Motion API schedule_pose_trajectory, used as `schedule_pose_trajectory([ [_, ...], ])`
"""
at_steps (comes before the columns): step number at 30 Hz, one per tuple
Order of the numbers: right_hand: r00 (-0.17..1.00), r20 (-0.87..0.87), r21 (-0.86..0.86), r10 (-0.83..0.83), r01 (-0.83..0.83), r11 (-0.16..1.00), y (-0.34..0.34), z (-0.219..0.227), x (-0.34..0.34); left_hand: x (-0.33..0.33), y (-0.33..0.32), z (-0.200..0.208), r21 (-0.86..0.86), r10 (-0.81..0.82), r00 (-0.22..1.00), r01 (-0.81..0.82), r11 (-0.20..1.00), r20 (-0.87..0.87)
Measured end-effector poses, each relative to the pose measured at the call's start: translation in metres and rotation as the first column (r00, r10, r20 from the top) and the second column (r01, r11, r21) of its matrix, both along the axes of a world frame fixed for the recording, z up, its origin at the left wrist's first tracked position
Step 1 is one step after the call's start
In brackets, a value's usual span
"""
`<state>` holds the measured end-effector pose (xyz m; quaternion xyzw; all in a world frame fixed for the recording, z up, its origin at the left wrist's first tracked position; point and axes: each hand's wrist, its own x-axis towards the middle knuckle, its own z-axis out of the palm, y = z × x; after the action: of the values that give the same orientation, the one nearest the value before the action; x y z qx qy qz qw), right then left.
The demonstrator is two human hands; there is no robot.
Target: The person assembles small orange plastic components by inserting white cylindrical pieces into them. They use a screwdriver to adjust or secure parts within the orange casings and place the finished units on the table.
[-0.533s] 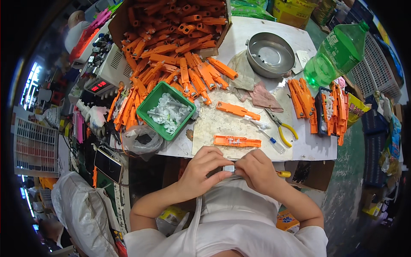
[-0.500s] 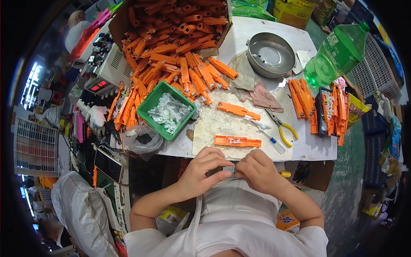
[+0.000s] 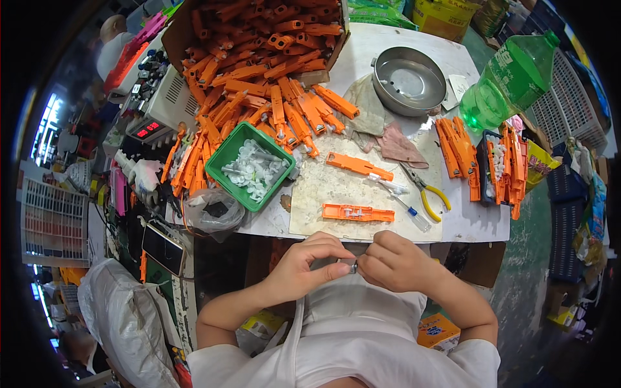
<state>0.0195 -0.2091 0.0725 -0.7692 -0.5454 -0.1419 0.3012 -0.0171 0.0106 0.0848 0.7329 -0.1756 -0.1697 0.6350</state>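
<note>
My left hand and my right hand meet just below the table's near edge, close to my chest. Both pinch a small grey metal part between the fingertips. On the worn white mat in front of them lies an open orange plastic casing, with a second orange casing farther back. A green tray holding small white plastic pieces sits left of the mat.
A heap of orange casings spills from a cardboard box at the back left. Yellow-handled pliers, a screwdriver, a metal bowl, a green bottle and more orange parts stand to the right.
</note>
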Motion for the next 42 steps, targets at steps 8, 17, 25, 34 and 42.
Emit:
schedule_pose_trajectory([
  [8, -0.046, -0.995, 0.073, 0.086, 0.242, 0.968, 0.002, -0.003, -0.017, 0.0, -0.011, -0.003, 0.347, -0.163, 0.445, -0.369, 0.862, 0.88],
  [17, 0.85, -0.485, 0.037, -0.205, 0.255, 0.966, 0.0, -0.006, -0.023, 0.005, -0.013, 0.001, 0.234, -0.027, 0.666, -0.222, 0.947, 0.745],
  [25, 0.839, -0.505, 0.135, -0.204, 0.311, 0.941, 0.005, -0.011, -0.027, 0.006, -0.013, 0.001, 0.242, -0.024, 0.684, -0.225, 0.944, 0.729],
  [34, 0.175, -0.98, -0.038, -0.092, 0.294, 0.955, -0.001, -0.01, -0.03, 0.003, -0.017, -0.004, 0.296, -0.095, 0.575, -0.267, 0.917, 0.812],
  [42, 0.852, -0.446, 0.078, -0.273, 0.341, 0.937, 0.001, -0.016, -0.026, 0.007, -0.015, -0.01, 0.269, -0.046, 0.675, -0.229, 0.935, 0.736],
])
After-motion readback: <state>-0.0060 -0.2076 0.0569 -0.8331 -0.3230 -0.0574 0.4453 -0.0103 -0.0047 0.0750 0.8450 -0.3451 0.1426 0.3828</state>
